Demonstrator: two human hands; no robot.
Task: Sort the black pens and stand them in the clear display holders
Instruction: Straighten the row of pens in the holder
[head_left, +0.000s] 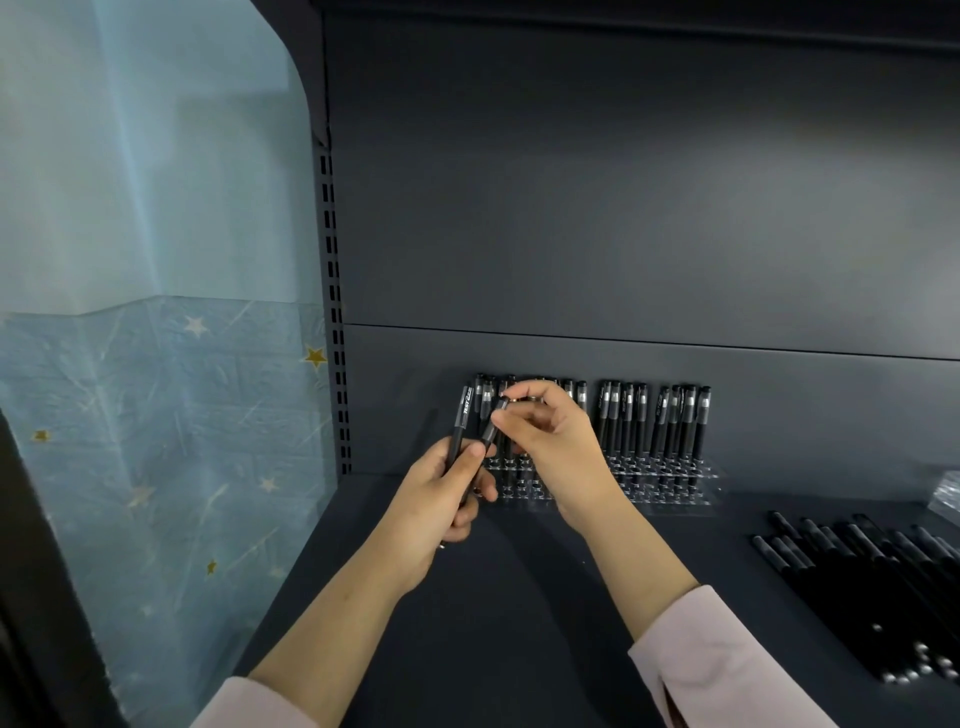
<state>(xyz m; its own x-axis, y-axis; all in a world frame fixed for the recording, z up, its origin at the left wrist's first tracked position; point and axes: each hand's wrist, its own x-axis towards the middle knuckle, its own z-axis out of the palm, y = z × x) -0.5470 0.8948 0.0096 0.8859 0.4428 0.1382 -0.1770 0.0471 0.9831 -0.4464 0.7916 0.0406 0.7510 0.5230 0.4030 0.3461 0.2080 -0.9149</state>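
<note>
View from a head-worn camera, looking down at a dark grey shelf (519, 597). The left hand (441, 499) curls around the lower ends of a lettered pen (462, 415) and a second pen (491, 423), both black. The lettered pen stands almost upright out of the fist. The second pen leans up and to the right. Its long axis runs from the left fist to the right hand (550, 441), whose thumb and forefinger pinch its upper end while the other fingers curl loosely.

Both hands sit directly in front of the clear holders (670, 491), which stand in a row at the far edge of the shelf, against the back panel. Standing pens (623, 421) fill the far rows, and the nearer rows of sockets look empty. Those sockets lie just beyond and below the hands, and the right hand is the nearer to them.

The likely next move is for the right hand to draw the leaning pen free, turn it upright and lower it into a near socket.

Loose pens (872, 577) lie in a pile at the near right, well apart from the hands. A blue starred cloth (156, 415) hangs at the left.
</note>
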